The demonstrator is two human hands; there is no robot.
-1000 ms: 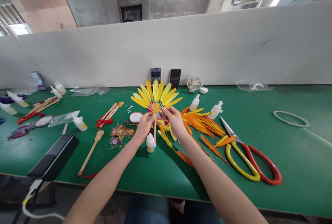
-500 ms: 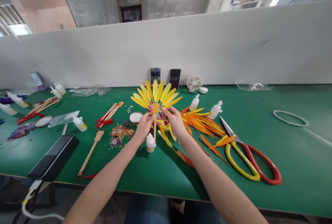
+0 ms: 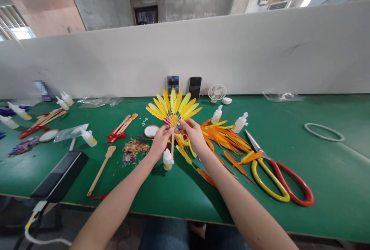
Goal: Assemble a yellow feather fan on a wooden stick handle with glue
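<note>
A feather fan [image 3: 173, 105] of spread yellow feathers on a wooden handle stands upright over the table. My left hand [image 3: 162, 139] is closed on the fan where handle and feathers meet. From the other side my right hand [image 3: 191, 132] pinches the base of the right-hand feathers; its fingertips are partly hidden. Just below the handle stands a small white glue bottle [image 3: 168, 160]. Loose orange and yellow feathers [image 3: 228, 138] lie right of my right hand. Left of my left hand is a heap of colourful small bits [image 3: 135, 149], with a round white lid [image 3: 151, 130] behind it.
Big scissors [image 3: 279, 180] with red and yellow handles lie at right, blades partly spread. A wooden stick [image 3: 101, 171] and a black power bank [image 3: 59, 176] are at left. Glue bottles [image 3: 239, 122], a phone [image 3: 195, 87] and a small fan [image 3: 217, 92] stand farther back, before a white partition [image 3: 245, 53].
The rightmost feathers of the fan have shifted very slightly inward with my right hand. Both hands keep their hold, and everything else stays in place.
</note>
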